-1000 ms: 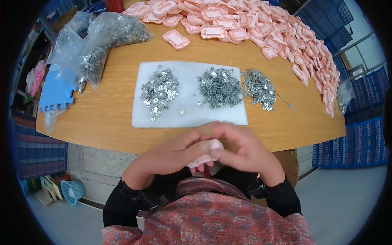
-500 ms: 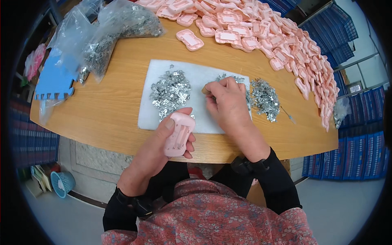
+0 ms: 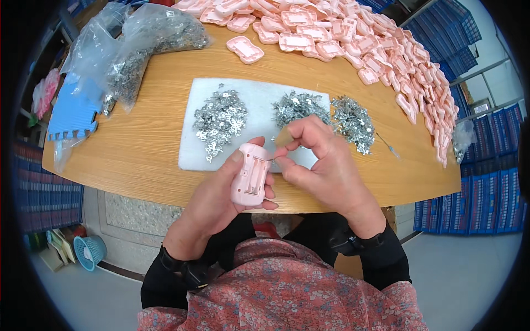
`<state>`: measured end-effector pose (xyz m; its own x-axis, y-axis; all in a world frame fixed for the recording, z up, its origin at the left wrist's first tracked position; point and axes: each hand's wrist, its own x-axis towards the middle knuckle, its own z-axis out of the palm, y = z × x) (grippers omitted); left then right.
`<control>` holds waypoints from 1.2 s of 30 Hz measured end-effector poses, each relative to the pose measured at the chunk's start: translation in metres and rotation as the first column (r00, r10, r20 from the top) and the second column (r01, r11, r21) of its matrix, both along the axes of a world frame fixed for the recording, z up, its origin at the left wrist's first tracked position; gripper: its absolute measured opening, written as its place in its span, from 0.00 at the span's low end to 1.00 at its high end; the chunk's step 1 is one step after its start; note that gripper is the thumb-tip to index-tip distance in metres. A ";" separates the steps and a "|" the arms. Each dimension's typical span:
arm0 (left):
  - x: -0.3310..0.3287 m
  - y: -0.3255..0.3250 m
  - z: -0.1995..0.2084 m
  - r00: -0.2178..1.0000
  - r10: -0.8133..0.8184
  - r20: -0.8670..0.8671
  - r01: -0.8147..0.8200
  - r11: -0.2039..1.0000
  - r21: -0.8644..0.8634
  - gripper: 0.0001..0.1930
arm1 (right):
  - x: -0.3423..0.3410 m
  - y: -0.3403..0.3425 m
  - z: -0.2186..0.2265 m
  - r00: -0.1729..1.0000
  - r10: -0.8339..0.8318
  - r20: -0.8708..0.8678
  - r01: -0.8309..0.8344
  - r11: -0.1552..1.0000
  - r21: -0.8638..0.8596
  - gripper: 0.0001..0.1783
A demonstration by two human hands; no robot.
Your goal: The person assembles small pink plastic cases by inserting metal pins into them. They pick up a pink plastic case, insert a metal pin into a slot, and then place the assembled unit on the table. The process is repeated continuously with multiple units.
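Left hand point(image 3: 214, 185) clamps 1 pink plastic housing point(image 3: 254, 177) over the wooden table point(image 3: 132, 171), apparently hollow-side up for access; right hand point(image 3: 326, 160) at its rim, whether pinching I cannot tell.

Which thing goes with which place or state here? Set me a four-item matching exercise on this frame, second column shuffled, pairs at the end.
Column one
1. Left hand
2. White foam sheet
3. Blue foam tile
4. Light-blue basket

Column two
A. On the floor
B. Partly covered by clear plastic
C. Holding a pink casing
D. Under small metal parts

Pairs: 1-C, 2-D, 3-B, 4-A
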<state>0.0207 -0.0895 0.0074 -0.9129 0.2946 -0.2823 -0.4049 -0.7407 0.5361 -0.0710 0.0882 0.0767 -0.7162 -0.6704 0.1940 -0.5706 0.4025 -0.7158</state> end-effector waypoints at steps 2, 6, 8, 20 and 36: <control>-0.001 0.004 0.001 0.998 -0.060 0.019 0.060 0.998 -0.009 0.30 | 0.002 0.002 -0.004 0.999 0.004 -0.036 -0.004 1.000 0.008 0.15; 0.001 0.013 -0.001 0.996 -0.088 0.021 0.089 0.995 -0.046 0.28 | 0.005 0.005 -0.011 0.992 0.003 -0.128 -0.001 1.000 0.014 0.14; 0.001 0.017 -0.002 0.997 -0.073 0.037 0.075 0.995 -0.066 0.28 | 0.007 0.007 -0.012 0.986 -0.001 -0.165 0.007 0.999 0.033 0.14; 0.003 0.030 -0.001 0.991 -0.116 0.066 0.122 0.988 -0.095 0.29 | 0.023 0.003 -0.009 0.931 0.002 -0.365 0.070 0.981 0.183 0.15; 0.002 0.033 -0.011 0.987 -0.135 -0.090 0.132 0.990 -0.041 0.31 | 0.027 0.027 -0.036 0.771 -0.086 0.631 0.164 0.984 -0.066 0.12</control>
